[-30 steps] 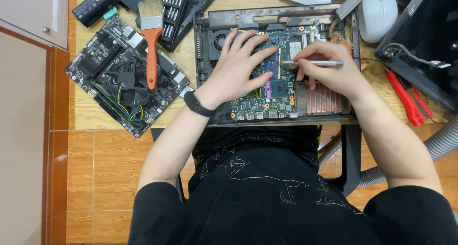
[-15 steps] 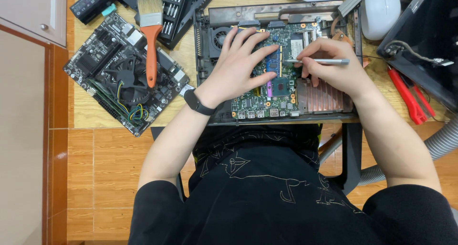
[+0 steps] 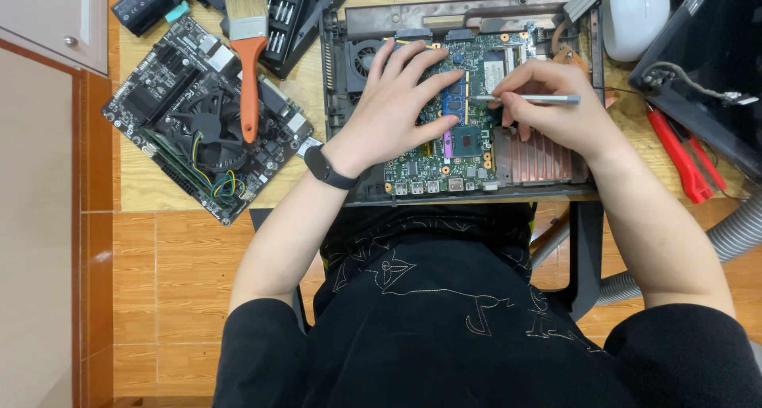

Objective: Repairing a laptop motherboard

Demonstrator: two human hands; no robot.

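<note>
Head view: both hands [image 3: 397,106] [image 3: 548,106] crowd the green circuit board [image 3: 432,166], silver screwdriver [image 3: 528,99] gripped.

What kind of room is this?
Probably an electronics repair bench: an opened laptop under both hands, a spare circuit board with a brush, and a screwdriver bit set on the wooden table.

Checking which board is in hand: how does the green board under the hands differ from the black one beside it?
The green board sits inside a dark laptop shell, under the left hand and right hand; the black board lies loose, tilted, bearing an orange-handled brush. Both lie face-up on the wooden table.
</note>
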